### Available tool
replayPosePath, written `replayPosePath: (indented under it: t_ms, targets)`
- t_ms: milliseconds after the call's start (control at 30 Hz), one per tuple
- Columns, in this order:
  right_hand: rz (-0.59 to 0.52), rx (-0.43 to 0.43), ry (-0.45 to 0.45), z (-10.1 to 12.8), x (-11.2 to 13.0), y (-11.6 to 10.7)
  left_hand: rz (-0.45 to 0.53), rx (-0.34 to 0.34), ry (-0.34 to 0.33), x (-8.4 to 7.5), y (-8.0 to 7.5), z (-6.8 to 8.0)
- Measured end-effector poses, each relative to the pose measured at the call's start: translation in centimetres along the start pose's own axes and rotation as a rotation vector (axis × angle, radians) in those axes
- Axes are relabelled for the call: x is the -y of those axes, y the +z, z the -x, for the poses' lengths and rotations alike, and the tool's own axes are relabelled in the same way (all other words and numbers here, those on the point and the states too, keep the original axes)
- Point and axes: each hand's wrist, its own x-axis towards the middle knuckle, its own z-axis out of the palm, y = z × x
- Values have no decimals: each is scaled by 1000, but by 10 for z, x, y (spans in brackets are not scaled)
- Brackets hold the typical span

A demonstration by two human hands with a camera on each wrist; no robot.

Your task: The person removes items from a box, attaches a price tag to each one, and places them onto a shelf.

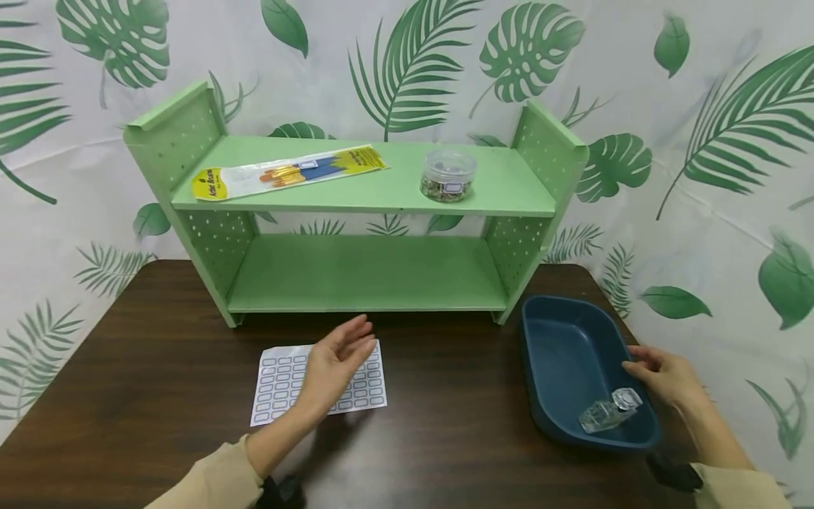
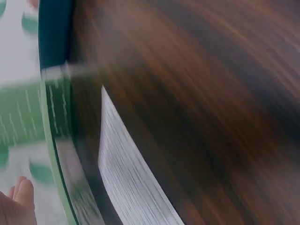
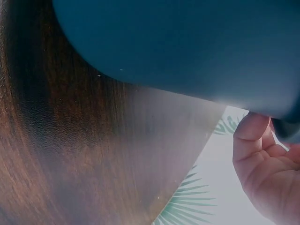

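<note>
Left grip [image 1: 333,364] is hovering open, hiding part of the label sheet [image 1: 282,382]; right grip [image 1: 661,375] is holding the smooth blue tub's [image 1: 572,353] rim, its fingertips hidden.

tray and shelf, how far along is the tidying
Looks done: the brush pack and bead jar sit on the shelf. In hand: the right hand holds the tray; the left hand hovers over the label sheet. Left: that sheet and the clear bottle.

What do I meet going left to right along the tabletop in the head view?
Label sheet → left hand above its right part → blue tray → clear bottle inside it → right hand at the tray's right rim.
</note>
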Motion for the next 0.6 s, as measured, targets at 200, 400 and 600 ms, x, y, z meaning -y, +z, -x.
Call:
replayPosePath:
  t_ms: [200, 400, 600]
  targets:
    - [-29, 8, 3, 0, 0, -2, 89, 235, 56, -4, 81, 1]
    - [-43, 6, 18, 1, 0, -1, 104, 419, 48, -11, 150, 6]
    - [-53, 12, 42, 4, 1, 0, 32, 528, 47, -21, 203, 9]
